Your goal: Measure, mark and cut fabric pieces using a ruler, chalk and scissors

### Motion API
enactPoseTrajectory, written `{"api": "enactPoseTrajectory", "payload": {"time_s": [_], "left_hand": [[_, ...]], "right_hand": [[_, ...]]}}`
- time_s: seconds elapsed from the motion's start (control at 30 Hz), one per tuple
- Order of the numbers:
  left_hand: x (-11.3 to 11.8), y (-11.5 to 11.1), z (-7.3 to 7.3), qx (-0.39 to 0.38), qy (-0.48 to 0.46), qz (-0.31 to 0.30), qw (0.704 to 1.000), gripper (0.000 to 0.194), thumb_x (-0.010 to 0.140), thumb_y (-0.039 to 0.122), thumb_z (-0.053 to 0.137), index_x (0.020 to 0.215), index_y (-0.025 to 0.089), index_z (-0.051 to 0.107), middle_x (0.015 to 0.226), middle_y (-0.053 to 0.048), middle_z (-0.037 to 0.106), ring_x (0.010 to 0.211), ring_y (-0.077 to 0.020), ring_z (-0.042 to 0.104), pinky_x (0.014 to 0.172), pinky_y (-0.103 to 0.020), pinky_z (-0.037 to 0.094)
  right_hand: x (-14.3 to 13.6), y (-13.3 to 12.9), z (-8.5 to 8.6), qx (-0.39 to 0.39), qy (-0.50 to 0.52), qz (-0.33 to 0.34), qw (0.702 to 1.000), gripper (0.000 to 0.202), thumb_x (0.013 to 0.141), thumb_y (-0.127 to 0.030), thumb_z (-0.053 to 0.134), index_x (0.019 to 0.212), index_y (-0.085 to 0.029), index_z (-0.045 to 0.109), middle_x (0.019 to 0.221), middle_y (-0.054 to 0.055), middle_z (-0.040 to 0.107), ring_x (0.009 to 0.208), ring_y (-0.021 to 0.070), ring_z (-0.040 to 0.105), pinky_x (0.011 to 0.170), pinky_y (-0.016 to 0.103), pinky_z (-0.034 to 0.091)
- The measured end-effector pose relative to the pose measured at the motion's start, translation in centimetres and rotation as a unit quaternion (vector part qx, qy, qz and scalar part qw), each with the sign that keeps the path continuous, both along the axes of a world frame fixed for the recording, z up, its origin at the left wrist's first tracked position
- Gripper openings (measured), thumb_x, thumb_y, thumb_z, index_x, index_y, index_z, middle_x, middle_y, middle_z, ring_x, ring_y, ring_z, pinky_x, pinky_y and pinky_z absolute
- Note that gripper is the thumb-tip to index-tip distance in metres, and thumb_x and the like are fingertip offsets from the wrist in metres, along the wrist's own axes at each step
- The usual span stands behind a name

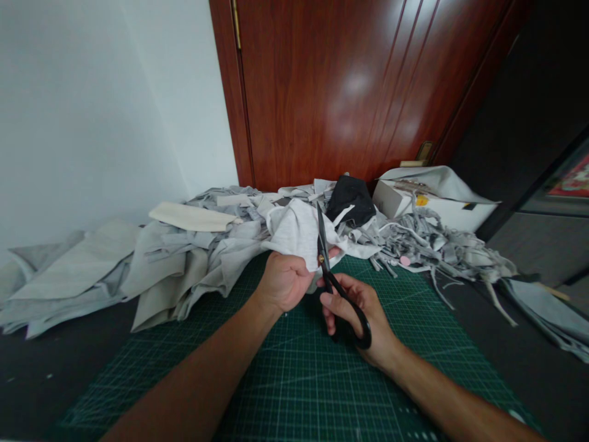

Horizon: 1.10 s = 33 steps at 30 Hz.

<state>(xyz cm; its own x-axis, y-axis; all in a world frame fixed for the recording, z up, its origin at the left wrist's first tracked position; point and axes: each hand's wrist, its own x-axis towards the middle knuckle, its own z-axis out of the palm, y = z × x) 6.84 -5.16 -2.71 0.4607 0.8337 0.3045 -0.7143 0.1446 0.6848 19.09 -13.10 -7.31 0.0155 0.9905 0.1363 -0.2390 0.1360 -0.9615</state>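
My left hand is closed on a piece of light grey fabric, which bunches up above the fist. In my right hand is a pair of black-handled scissors, with the thumb and fingers around the handles. The blades point away from me, up along the right side of the fabric. Whether the fabric lies between the blades I cannot tell. Both hands are over a green cutting mat.
Folded grey and beige cloth is heaped at the left. Shredded grey strips lie tangled at the right, near a white box. Behind the heap are a black cloth and a reddish-brown wooden door.
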Motion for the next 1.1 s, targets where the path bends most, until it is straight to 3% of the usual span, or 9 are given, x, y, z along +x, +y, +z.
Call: {"api": "enactPoseTrajectory", "payload": {"time_s": [0.13, 0.43, 0.73, 0.93, 1.1], "left_hand": [[-0.08, 0.05, -0.13, -0.010, 0.002, -0.002, 1.000, 0.111, 0.043, -0.004, 0.049, 0.150, 0.027, 0.054, 0.130, -0.003, 0.075, 0.124, -0.0325, 0.068, 0.114, -0.056, 0.050], [-0.27, 0.29, -0.39, -0.011, 0.030, -0.019, 0.999, 0.106, 0.045, -0.004, 0.051, 0.148, 0.024, 0.055, 0.124, -0.006, 0.077, 0.110, -0.0329, 0.074, 0.109, -0.056, 0.053], [-0.14, -0.02, -0.20, -0.005, 0.000, -0.013, 1.000, 0.106, 0.046, -0.006, 0.048, 0.146, 0.027, 0.058, 0.124, -0.003, 0.076, 0.125, -0.0342, 0.068, 0.115, -0.058, 0.048], [-0.40, 0.68, -0.95, -0.018, 0.020, -0.046, 0.999, 0.097, 0.047, -0.003, 0.052, 0.140, 0.023, 0.062, 0.108, -0.005, 0.079, 0.123, -0.0388, 0.068, 0.111, -0.058, 0.050], [-0.40, 0.61, -0.75, -0.019, 0.031, -0.042, 0.998, 0.093, 0.048, -0.001, 0.054, 0.138, 0.022, 0.062, 0.101, -0.006, 0.078, 0.129, -0.0382, 0.064, 0.113, -0.056, 0.049]], "right_hand": [[0.06, -0.08, 0.02, 0.001, -0.007, -0.003, 1.000, 0.037, 0.072, -0.038, 0.089, 0.094, -0.016, 0.069, 0.057, -0.006, 0.061, 0.043, 0.0087, 0.053, 0.042, 0.020, 0.046], [0.04, -0.02, -0.02, 0.001, -0.008, -0.009, 1.000, 0.039, 0.071, -0.040, 0.090, 0.093, -0.017, 0.067, 0.056, -0.006, 0.060, 0.042, 0.0094, 0.053, 0.042, 0.021, 0.046], [-0.04, -0.21, 0.24, 0.010, -0.033, -0.024, 0.999, 0.037, 0.077, -0.046, 0.086, 0.091, -0.019, 0.066, 0.054, -0.007, 0.057, 0.041, 0.0092, 0.050, 0.042, 0.022, 0.042], [-0.17, -0.23, 0.19, 0.012, -0.035, -0.024, 0.999, 0.034, 0.076, -0.041, 0.086, 0.089, -0.018, 0.065, 0.051, -0.008, 0.055, 0.039, 0.0080, 0.047, 0.040, 0.019, 0.039], [-0.16, -0.19, 0.17, 0.012, -0.031, -0.027, 0.999, 0.033, 0.076, -0.040, 0.086, 0.089, -0.018, 0.065, 0.050, -0.008, 0.055, 0.039, 0.0078, 0.046, 0.040, 0.019, 0.039]]}}
